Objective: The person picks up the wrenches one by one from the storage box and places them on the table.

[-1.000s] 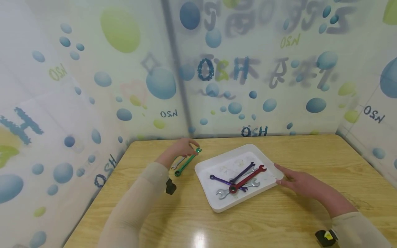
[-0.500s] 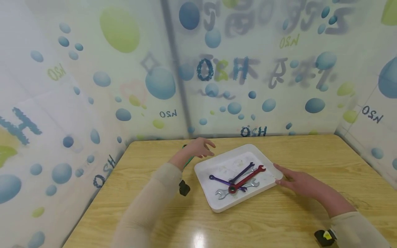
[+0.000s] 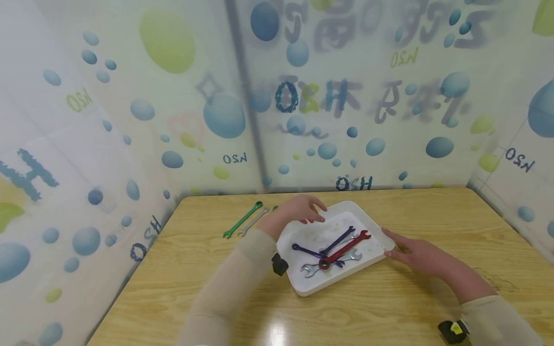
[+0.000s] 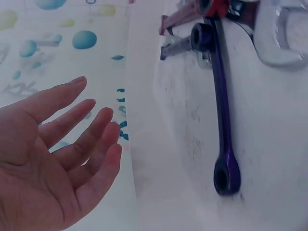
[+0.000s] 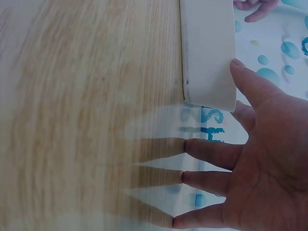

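My left hand (image 3: 303,210) hovers over the far left part of the white tray (image 3: 322,222), fingers loosely bent and holding nothing. In the left wrist view its palm (image 4: 33,183) faces the tray, with a purple wrench (image 4: 223,106) nearby. My right hand (image 3: 413,252) touches the tray's right corner with thumb and index finger; the right wrist view shows the other fingers (image 5: 211,154) extended and spread. Inside the tray lie a red wrench (image 3: 346,249), two purple wrenches, one of them dark (image 3: 337,240), and silver wrenches (image 3: 310,270), partly overlapping.
Left of the tray, a green wrench (image 3: 242,220) and a silver wrench (image 3: 254,222) lie side by side on the wooden table (image 3: 207,269). A green tip (image 3: 274,207) shows behind my left arm. Patterned curtain-like walls (image 3: 303,158) stand behind and at both sides.
My left hand has moved right, from above the green and silver wrenches to over the tray, uncovering wrenches on the table. The right hand and the tray have stayed in place.
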Action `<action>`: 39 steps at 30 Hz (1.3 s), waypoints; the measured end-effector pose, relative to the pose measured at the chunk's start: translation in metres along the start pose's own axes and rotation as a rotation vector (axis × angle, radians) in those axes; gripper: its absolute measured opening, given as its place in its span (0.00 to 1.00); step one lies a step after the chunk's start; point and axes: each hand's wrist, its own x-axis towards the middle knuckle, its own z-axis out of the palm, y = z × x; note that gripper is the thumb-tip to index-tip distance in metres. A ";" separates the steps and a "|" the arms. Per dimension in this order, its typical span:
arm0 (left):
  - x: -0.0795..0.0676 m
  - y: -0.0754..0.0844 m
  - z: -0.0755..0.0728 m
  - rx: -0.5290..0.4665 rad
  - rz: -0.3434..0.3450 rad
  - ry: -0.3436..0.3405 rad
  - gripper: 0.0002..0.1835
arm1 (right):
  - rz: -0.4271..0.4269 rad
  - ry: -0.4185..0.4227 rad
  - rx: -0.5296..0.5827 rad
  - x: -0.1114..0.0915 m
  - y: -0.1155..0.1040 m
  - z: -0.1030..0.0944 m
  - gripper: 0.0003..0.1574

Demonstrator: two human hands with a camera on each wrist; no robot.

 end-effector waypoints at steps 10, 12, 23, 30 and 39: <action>0.012 0.016 0.018 -0.040 0.025 -0.009 0.19 | 0.013 0.005 0.013 -0.001 -0.001 0.001 0.51; 0.015 0.017 0.022 -0.049 0.029 -0.010 0.19 | 0.017 0.004 0.017 -0.001 -0.001 0.001 0.51; 0.028 0.012 0.047 -0.067 -0.072 -0.011 0.13 | 0.020 0.006 0.017 -0.001 -0.001 0.000 0.50; 0.033 0.005 0.057 -0.114 -0.101 -0.042 0.12 | 0.017 0.010 0.015 -0.001 -0.002 -0.001 0.49; 0.032 -0.002 0.058 -0.109 -0.011 -0.109 0.17 | 0.041 -0.004 0.031 0.000 -0.002 0.001 0.49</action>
